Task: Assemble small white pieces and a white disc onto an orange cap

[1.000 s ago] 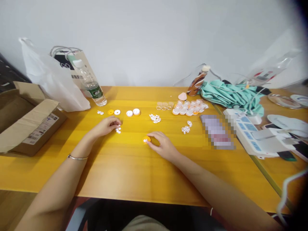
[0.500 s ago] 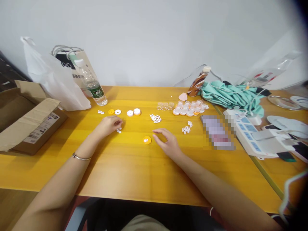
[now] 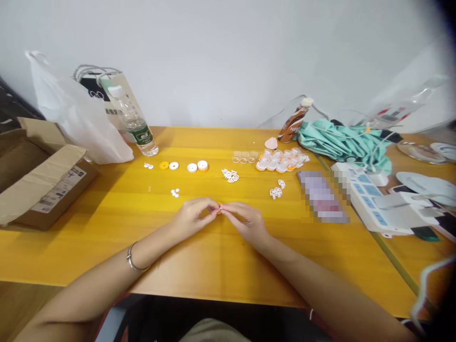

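Note:
My left hand (image 3: pixel 194 216) and my right hand (image 3: pixel 245 219) meet fingertip to fingertip at the middle of the yellow table (image 3: pixel 213 256). Between them they pinch a small orange disc (image 3: pixel 220 206) that is mostly hidden by the fingers. A little heap of tiny white pieces (image 3: pixel 175 192) lies left of my left hand. Further back sit an orange ring (image 3: pixel 164 165), a white ring (image 3: pixel 174 166) and two white-and-orange caps (image 3: pixel 197 166).
An open cardboard box (image 3: pixel 39 175), a white plastic bag (image 3: pixel 76 118) and a water bottle (image 3: pixel 133 123) stand at the back left. White lacy pieces (image 3: pixel 230 175), a cluster of caps (image 3: pixel 281 159), a brown bottle (image 3: pixel 294 121), teal cloth (image 3: pixel 342 142) and a power strip (image 3: pixel 374 202) fill the right.
My left hand left the heap of white pieces and moved right to the orange disc. My right hand closed back onto the disc, so both hands now pinch it.

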`<state>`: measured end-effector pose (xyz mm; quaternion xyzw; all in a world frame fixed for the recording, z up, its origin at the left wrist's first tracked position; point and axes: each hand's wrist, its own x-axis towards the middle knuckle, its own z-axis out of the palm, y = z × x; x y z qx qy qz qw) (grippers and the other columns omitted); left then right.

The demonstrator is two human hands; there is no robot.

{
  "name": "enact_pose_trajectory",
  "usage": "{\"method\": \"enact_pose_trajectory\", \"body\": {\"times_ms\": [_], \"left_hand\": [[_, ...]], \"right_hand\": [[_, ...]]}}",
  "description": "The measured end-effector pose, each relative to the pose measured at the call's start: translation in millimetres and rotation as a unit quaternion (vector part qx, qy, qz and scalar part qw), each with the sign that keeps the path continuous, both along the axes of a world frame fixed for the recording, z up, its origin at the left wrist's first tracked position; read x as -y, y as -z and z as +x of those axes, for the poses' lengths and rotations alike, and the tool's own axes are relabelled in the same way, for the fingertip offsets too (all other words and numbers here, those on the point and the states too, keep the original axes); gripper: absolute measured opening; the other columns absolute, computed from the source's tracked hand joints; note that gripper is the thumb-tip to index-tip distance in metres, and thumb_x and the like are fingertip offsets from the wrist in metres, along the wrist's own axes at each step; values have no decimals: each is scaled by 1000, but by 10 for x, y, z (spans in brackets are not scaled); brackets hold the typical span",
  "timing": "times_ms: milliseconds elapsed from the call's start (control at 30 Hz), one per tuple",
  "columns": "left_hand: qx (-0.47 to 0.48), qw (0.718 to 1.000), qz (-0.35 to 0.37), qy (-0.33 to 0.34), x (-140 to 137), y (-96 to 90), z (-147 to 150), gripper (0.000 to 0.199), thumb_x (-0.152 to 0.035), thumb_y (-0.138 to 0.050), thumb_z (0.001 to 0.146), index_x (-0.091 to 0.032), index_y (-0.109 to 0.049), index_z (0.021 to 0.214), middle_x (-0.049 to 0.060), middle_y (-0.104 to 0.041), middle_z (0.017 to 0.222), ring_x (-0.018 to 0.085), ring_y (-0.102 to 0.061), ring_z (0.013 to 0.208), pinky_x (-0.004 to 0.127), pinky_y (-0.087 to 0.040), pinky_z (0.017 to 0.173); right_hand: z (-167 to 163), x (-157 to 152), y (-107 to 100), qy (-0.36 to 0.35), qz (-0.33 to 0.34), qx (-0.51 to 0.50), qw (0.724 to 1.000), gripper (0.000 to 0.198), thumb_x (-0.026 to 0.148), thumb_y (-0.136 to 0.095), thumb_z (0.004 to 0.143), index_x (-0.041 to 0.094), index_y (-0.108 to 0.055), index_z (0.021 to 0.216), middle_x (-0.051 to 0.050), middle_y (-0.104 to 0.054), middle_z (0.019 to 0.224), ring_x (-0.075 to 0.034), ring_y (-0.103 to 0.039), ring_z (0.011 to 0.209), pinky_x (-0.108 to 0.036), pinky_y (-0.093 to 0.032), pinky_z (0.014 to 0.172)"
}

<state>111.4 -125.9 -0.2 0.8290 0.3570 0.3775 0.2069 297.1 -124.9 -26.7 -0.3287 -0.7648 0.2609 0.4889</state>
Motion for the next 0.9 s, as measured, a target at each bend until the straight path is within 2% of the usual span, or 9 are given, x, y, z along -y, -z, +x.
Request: {"method": "enact_pose_trajectory", "body": {"times_ms": [100,233,400,600,900], "left_hand": [[-22,999,-35,-14,-42,10,-40,17,-28,-54,83,-17,-57,96,4,-65,87,13,-62,79,25,-50,73],[-98,993,-55,-24,-133,91,-63,44,-39,-65,74,-18,-53,111,8,-59,102,20,-55,96,35,-45,85],[-109,990,-93,-6,-217,169,-41,31,-34,-62,77,-18,-57,103,6,-58,97,19,-53,91,33,-44,83],[-97,989,-110,0,-227,166,-27,27,-31,-61,78,-17,-59,101,6,-58,93,17,-54,87,31,-44,80],[-103,988,-116,4,-226,152,-17,27,-31,-61,78,-17,-60,102,6,-59,91,17,-54,86,31,-44,80]], "right_hand": [[43,-75,18,5,12,20,1000,16,19,-55,82,23,-67,92,-3,-71,87,-15,-66,78,-28,-54,73],[120,-211,81,11,16,93,996,17,16,-52,82,22,-66,90,-4,-70,87,-16,-66,80,-29,-53,73],[146,-289,146,1,79,163,983,15,16,-52,83,19,-66,88,-6,-70,86,-16,-64,79,-29,-51,72],[119,-278,126,32,180,271,945,14,19,-52,85,21,-66,87,-3,-69,79,-16,-59,72,-29,-46,66],[149,-282,98,2,211,305,929,12,18,-53,84,19,-64,88,-4,-67,81,-16,-56,73,-29,-42,68]]}}
